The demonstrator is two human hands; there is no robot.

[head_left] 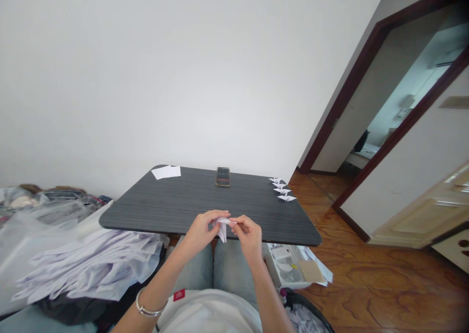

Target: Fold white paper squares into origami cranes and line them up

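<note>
A plain white wall (154, 78) rose above a wood floor (370, 284), with a dark-framed doorway (388, 103) to the right. A dark grey table (176, 201) stood ahead of the seated person, whose knees in pale jeans (234, 269) showed just below its near edge. To the left lay one large pile of white paper (88, 269), and to the right of the knees sat one open box (286, 269) of small items, too blurred to tell apart. Both hands were raised over the table's near edge. The left hand (200, 233) and right hand (249, 237) were close together, each grip pressed together and pinching one small folded paper (222, 228) between thumb and fingertips, with a pointed flap hanging down. Pinching right beside the crease, as these fingers did, seemed the best way to keep the layers aligned and the fold sharp. On the table lay one phone (223, 176), one loose paper sheet (166, 172) at the far corner, and four paper cranes (282, 190) in a row near the right edge. One silver bangle (146, 306) circled the left wrist.
</note>
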